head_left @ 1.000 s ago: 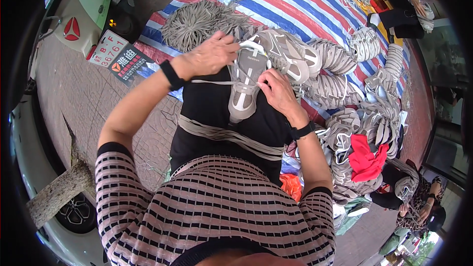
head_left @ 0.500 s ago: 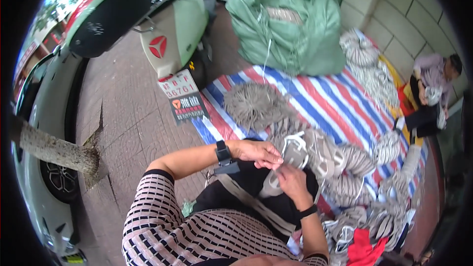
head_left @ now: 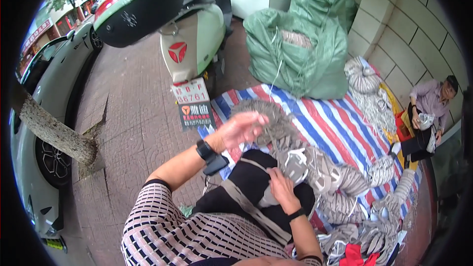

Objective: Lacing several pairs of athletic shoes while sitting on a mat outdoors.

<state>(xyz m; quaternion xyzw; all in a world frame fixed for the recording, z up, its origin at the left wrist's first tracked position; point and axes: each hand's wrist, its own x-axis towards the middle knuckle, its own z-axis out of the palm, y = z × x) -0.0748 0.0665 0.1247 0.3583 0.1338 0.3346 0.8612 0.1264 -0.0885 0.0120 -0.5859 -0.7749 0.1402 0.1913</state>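
My right hand (head_left: 283, 187) is closed over my lap, pinching a grey fabric piece with white trim (head_left: 296, 167) that looks like a shoe upper. A pale grey part (head_left: 268, 198) of it shows below the fingers. My left hand (head_left: 242, 130) is raised ahead and to the left, fingers apart and slightly blurred, and no held thing shows in it. Beyond that hand lies a fringed bundle of grey strands (head_left: 263, 113). Stacked grey pieces with white trim (head_left: 340, 172) lie to the right of my lap.
A striped tarp (head_left: 320, 118) carries more grey bundles and a red cloth (head_left: 357, 255). Large green sacks (head_left: 295, 54) stand behind it. A scooter (head_left: 192, 44), a tree trunk (head_left: 56, 123) and a parked car (head_left: 61, 83) are left. Another person (head_left: 428, 101) sits at the right by the wall.
My left hand has parted from the right, moving up and left, and its fingers have opened. My right hand has moved slightly left, staying on the grey piece. The view has shifted.
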